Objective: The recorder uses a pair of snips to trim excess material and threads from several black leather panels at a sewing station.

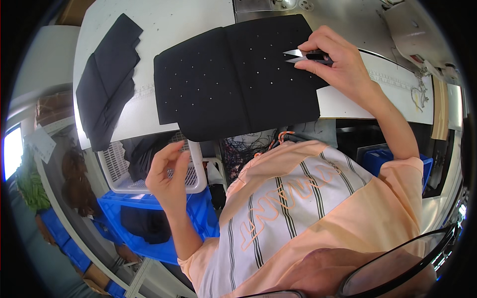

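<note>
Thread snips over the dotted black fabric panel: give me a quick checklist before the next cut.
1. Thread snips gripped in right hand: ok.
2. Blade tips over the black fabric panel, blades parted: ok.
3. Panel lying flat on the white table: ok, near edge overhangs.
4. Left hand steadying the panel: not ok, it is off the table above the white basket.
5. Loose thread at the blades: cannot tell.
6. Second black piece apart from the panel: ok.
</note>
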### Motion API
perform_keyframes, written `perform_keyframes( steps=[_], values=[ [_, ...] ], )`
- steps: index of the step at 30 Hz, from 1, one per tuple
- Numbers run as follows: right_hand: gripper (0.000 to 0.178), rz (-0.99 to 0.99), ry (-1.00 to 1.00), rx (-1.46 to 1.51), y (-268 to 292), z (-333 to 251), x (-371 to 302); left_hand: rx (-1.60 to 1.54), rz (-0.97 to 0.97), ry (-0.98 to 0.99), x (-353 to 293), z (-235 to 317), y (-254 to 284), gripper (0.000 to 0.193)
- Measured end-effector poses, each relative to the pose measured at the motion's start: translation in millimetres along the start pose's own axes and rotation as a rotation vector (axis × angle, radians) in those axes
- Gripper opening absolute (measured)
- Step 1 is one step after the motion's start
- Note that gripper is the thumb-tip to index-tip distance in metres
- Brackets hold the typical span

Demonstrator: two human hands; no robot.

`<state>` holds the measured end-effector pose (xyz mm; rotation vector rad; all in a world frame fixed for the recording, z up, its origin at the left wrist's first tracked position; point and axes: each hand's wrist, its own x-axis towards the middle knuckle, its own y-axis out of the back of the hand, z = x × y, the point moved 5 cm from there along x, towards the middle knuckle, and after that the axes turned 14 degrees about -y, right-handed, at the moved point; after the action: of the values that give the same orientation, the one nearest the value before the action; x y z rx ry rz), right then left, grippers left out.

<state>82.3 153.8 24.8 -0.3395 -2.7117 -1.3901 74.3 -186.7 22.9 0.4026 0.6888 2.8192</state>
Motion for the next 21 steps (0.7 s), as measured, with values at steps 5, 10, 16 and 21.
perform_keyframes(
  steps=[5, 10, 16, 21],
  values=[
    [0.026, -0.038, 0.081, 0.08, -16, -19, -5, 0.281, -0.225, -0.446, 20, 34, -46, 0.021],
    [0.028, -0.105, 0.246, 0.064, -37, -45, 2, 0.401, -0.234, -0.692, 32, 41, -77, 0.026],
    [0.026, -0.081, 0.308, -0.035, -48, -52, 8, 0.415, -0.255, -0.713, 32, 35, -82, 0.026],
    [0.024, -0.082, 0.333, -0.067, -48, -53, 9, 0.382, -0.241, -0.715, 33, 35, -82, 0.027]
  ],
)
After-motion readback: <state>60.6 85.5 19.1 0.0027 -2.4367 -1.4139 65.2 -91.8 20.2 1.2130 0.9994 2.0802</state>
